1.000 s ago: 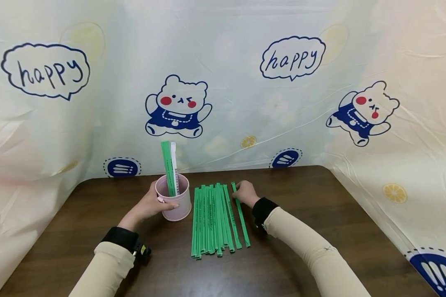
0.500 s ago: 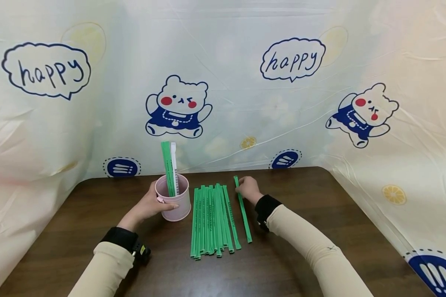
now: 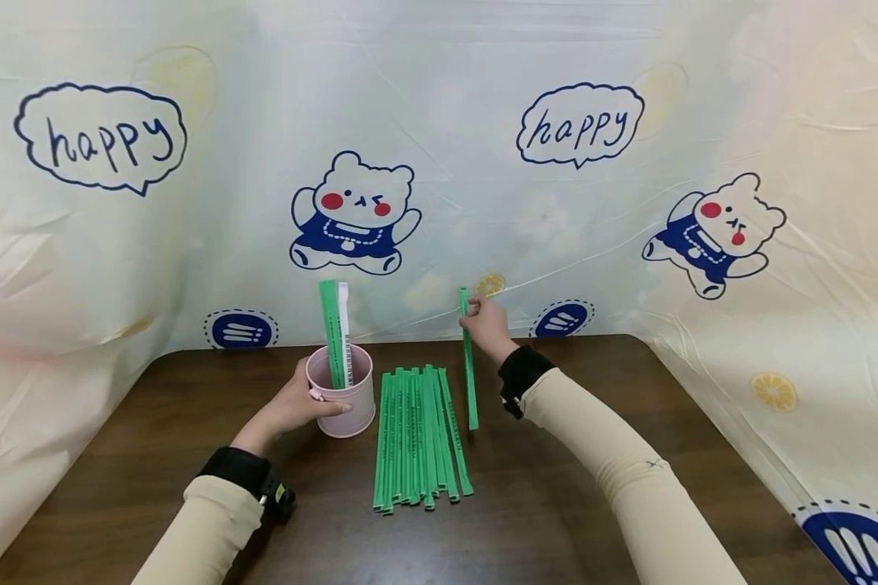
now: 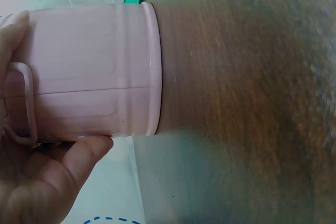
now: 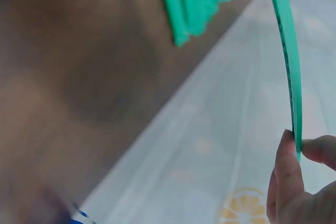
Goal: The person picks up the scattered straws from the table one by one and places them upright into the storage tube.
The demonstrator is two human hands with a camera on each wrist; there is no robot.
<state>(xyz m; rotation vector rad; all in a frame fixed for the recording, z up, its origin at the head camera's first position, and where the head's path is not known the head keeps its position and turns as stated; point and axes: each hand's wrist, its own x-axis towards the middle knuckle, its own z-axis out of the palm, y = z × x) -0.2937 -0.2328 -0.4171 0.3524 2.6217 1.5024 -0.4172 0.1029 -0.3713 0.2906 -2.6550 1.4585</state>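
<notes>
Right hand point(image 3: 487, 325) has lifted one green strip point(image 3: 469, 366) off the tabletop point(image 3: 629, 455), pinched upright at 1 o'clock of the pile point(image 3: 417, 435). Left hand point(image 3: 296, 402) grips the pink cup point(image 3: 344, 390); two strips inside, most left.

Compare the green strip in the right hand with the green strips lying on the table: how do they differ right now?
The held green strip hangs nearly upright, pinched near its top end by the right hand; the green strips on the table lie flat. The held strip is single and apart; the table strips are bunched side by side, some overlapping. The held strip is off to the bunch's right. Both are the same green, long and narrow, and look alike in length.
</notes>
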